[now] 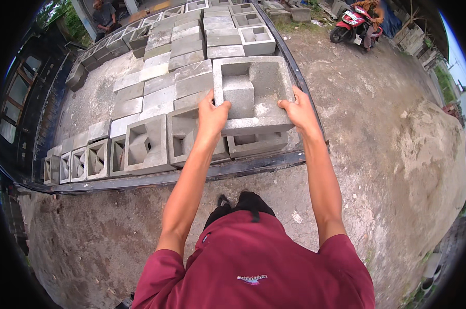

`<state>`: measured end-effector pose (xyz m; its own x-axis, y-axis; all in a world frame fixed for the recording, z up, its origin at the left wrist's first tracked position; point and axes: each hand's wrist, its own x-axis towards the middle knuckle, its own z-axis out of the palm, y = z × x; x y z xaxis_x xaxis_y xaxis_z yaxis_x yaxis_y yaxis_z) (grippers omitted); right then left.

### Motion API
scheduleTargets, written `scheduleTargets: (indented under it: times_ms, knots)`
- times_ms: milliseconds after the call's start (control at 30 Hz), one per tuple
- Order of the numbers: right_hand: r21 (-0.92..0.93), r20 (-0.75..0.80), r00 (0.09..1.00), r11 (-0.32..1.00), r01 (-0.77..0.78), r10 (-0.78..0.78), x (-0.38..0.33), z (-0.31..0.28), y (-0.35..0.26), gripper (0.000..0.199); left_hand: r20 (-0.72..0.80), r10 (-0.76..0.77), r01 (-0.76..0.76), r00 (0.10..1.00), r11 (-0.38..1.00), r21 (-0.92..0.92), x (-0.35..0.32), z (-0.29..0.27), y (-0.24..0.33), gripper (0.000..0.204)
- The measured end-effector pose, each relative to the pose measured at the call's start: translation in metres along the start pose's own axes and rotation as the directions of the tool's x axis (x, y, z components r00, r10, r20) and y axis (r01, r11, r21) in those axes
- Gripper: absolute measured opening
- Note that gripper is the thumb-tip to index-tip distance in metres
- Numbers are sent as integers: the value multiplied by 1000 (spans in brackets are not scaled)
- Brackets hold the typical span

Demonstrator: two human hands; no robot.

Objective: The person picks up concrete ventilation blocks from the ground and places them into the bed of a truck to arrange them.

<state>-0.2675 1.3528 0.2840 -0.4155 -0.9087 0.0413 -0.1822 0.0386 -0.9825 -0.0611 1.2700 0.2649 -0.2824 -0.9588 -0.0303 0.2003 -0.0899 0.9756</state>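
Observation:
A grey concrete block (266, 121) with a hollow, stepped face is held between my two hands over the near right corner of a truck bed. My left hand (212, 114) grips its left side, thumb over the near rim. On the opposite side my right hand (299, 109) clamps it the same way. The fingers behind the block are hidden. Below the held block, another hollow block (257, 144) lies at the bed's edge. Beside it stands a row of similar blocks (146, 145), their hollow faces toward me.
Stacked blocks (158, 77) fill much of the truck bed, bounded by a dark metal edge (233, 168). The truck cab (24, 98) stands at the left. A person on a red motorbike (354, 23) is at the far right; another person (105, 18) sits far left. A sandy mound (431, 149) lies right.

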Motion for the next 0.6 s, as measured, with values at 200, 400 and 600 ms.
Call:
scheduleTargets:
  times_ms: [200, 400, 600]
  knots:
    - [7, 62, 987, 989, -147, 146, -8, -6, 42, 47, -65, -95, 99, 993, 994, 55, -18, 0, -40, 41]
    - [26, 151, 985, 995, -92, 88, -8, -10, 54, 45, -95, -115, 124, 989, 988, 90, -22, -1, -57, 52]
    - [236, 148, 965, 940, -248, 217, 5, -28, 61, 63, -107, -105, 99, 989, 993, -57, -14, -9, -55, 57]
